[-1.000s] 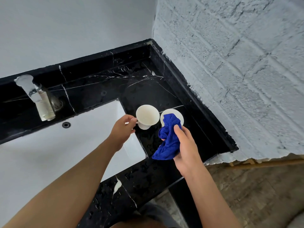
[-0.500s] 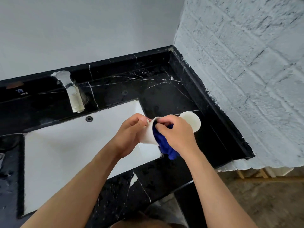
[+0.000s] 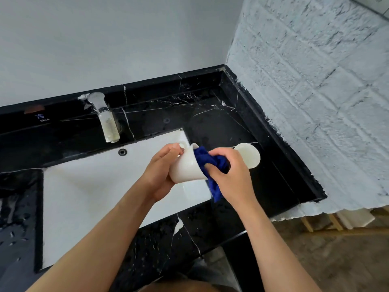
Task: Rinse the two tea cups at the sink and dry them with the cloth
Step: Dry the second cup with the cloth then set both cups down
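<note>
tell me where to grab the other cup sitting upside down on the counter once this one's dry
Take the second cup by its side wall, coming from above and from the sink side. It stands mouth down on the black counter with its flat base up. Its handle isn't visible, so don't count on it.

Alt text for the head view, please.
The left hand tilts a white cup over the sink while the right hand pushes a blue cloth inside; the second cup stands on the black counter.
</note>
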